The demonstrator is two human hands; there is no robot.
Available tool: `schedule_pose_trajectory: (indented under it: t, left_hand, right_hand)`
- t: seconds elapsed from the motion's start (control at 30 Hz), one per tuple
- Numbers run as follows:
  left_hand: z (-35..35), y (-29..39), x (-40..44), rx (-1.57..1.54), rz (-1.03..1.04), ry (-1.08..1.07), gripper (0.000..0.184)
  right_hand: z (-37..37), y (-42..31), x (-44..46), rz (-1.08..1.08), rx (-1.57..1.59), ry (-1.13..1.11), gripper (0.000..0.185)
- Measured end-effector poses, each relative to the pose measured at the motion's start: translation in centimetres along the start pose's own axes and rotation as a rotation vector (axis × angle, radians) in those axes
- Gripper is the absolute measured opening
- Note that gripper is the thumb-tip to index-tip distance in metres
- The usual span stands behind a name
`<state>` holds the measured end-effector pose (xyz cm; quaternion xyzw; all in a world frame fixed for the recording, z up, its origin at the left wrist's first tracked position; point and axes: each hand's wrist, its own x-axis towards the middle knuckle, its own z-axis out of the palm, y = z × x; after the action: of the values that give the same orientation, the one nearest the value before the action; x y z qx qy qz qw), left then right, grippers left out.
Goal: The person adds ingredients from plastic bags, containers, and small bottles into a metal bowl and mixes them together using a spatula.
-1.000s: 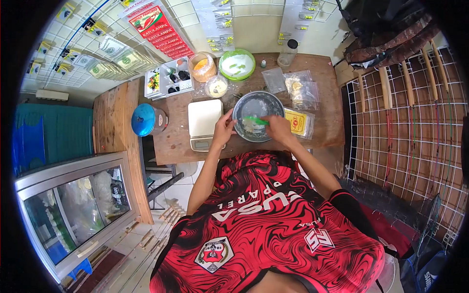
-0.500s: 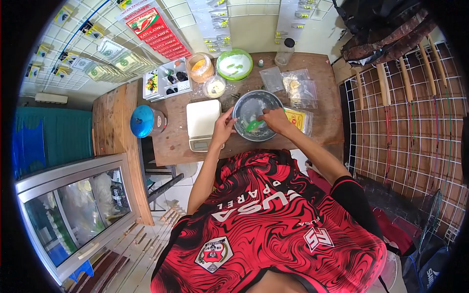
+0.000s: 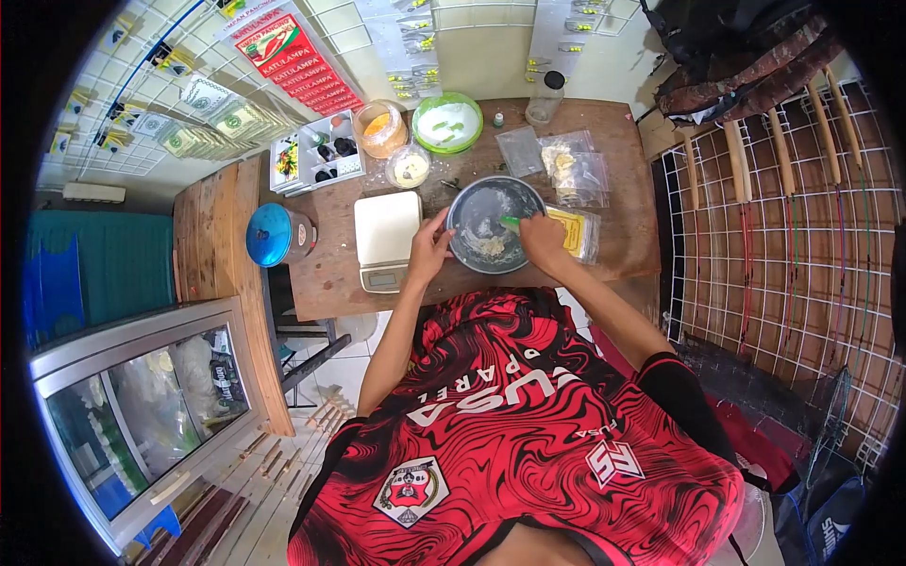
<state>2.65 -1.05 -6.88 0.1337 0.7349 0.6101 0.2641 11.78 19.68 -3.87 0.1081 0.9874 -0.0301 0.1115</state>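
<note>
A round grey bowl (image 3: 472, 203) stands on the wooden table, with a clump of pale, damp-looking mixture (image 3: 490, 246) at its near side and smears on its walls. My left hand (image 3: 430, 247) grips the bowl's left rim. Over the right side of the bowl, my right hand (image 3: 545, 242) is closed around a green spatula (image 3: 511, 223), of which only a small part shows. To the left of the bowl sits a white kitchen scale (image 3: 388, 229), close to my left hand.
Behind the bowl are a green bowl of white powder (image 3: 447, 123), a tub of orange powder (image 3: 379, 129), and a small tub (image 3: 409, 167). Plastic bags (image 3: 576, 170) and a yellow packet (image 3: 573, 231) lie right. A blue-lidded container (image 3: 272, 234) stands left; a jar (image 3: 545, 100) stands behind.
The green spatula has moved from low in the bowl's middle up toward its right side, turning with my right hand. The pale clump is now uncovered. My left hand stays at the rim.
</note>
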Motion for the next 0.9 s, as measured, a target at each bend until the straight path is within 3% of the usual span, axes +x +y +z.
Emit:
schedule_pose_trajectory:
  t: [0.1,0.4,0.47,0.5,0.57,0.6,0.67,0.77,0.9]
  left_hand:
    - [0.7,1.0,-0.5,0.004,0.027,0.002,0.043]
    - [0.0,-0.4,-0.1,-0.091,-0.076,0.025,0.044]
    - [-0.1,-0.2,0.0,-0.095,-0.095,0.008,0.044]
    - [-0.1,-0.1,0.1,-0.1,-0.118,0.001,0.044]
    - [0.0,-0.8,0.2,-0.114,-0.095,-0.005,0.044]
    - [0.1,-1.2,0.3,-0.127,-0.074,-0.013,0.045]
    - [0.0,-1.6,0.2,-0.133,-0.08,-0.001,0.045]
    - [0.0,-1.7,0.2,-0.142,-0.093,-0.006,0.045]
    - [0.0,-1.5,0.1,-0.192,-0.118,0.003,0.046]
  right_hand:
    - [0.1,-1.9,0.5,-0.074,0.009,-0.062,0.016]
    - [1.7,-2.1,3.4,0.215,0.419,-0.313,0.024]
    - [5.6,-0.2,5.1,0.163,0.518,-0.537,0.033]
    - [5.0,0.2,4.8,0.164,0.516,-0.534,0.033]
    - [2.4,0.4,3.2,0.273,0.814,-0.443,0.034]
    - [1.4,0.3,2.7,0.268,0.81,-0.445,0.034]
    - [0.1,0.1,1.5,0.211,0.64,-0.163,0.036]
    - [-0.1,-0.7,0.4,0.123,0.511,0.016,0.036]
    - [0.4,-1.8,-0.1,0.045,0.506,0.133,0.036]
